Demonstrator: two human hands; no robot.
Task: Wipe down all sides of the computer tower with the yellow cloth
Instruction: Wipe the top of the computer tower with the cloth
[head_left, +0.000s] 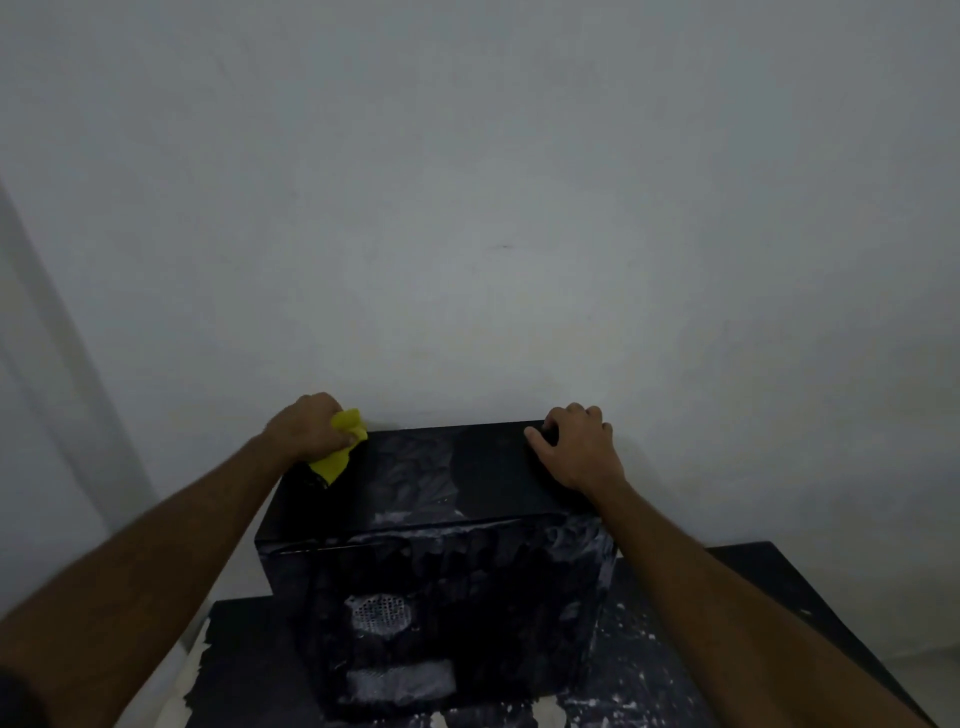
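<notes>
A black computer tower (436, 540) stands on a dark table, smeared with white dust on its top and on the near face with the round vent. At the tower's far left top corner my left hand (311, 428) grips the bunched yellow cloth (340, 449), which hangs over the left edge. My right hand (576, 447) sits on the far right top corner with its fingers curled over the back edge, gripping the tower. Part of the top near that hand looks cleaner and darker.
The dark table (675, 649) carries white dust and flakes around the tower's base. A pale wall (467, 208) rises right behind the tower. A lighter floor strip (171, 691) shows at the lower left.
</notes>
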